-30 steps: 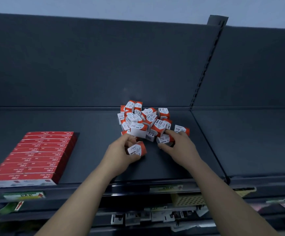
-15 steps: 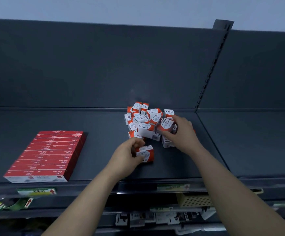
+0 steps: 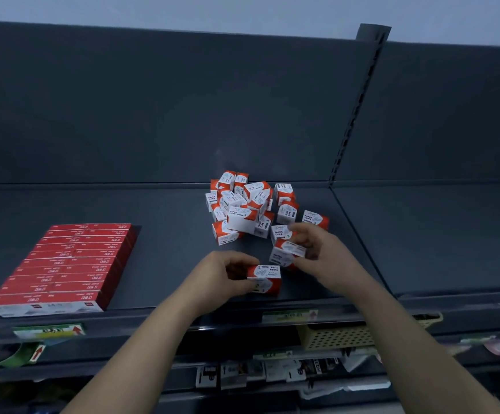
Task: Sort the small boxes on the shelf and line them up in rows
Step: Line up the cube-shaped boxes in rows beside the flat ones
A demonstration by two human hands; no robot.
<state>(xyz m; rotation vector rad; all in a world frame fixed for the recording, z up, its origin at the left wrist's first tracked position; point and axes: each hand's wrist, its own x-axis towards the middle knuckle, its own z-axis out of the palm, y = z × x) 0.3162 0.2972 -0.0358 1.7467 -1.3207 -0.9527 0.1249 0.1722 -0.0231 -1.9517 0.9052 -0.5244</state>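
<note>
1. On the shelf (image 3: pixel 159 222), close to its front edge: holding one small box (image 3: pixel 265 277) in the left hand (image 3: pixel 223 276), fingers and thumb curled round its left end. Seems to be set down on the shelf, long axis running left to right, printed face upward.
2. Just behind and to the right of that: pinching a second box (image 3: pixel 289 249) in the right hand (image 3: pixel 317 249), thumb and fingertips closed on its right end. Long axis again roughly left to right, a little tilted. Cannot tell whether resting on the shelf or lifted clear of it.
3. Between the two held boxes: only a narrow gap, the near edge of the second just beside the far right corner of the first. Probably the relation to close next, by bringing the second alongside the first with long sides parallel to begin a row.
4. Farther back, toward the rear panel: a loose pile (image 3: pixel 242 204) of the same boxes, jumbled at all angles, somewhat nearer the right hand than the left. Beside the heap, one stray box (image 3: pixel 316 219), just beyond the right hand.
5. Far left on the same shelf: a tidy stack of flat red packs (image 3: pixel 63 264), well apart from the work.
6. Judging by the heap: barely begun, with nearly everything left to sort.
</note>
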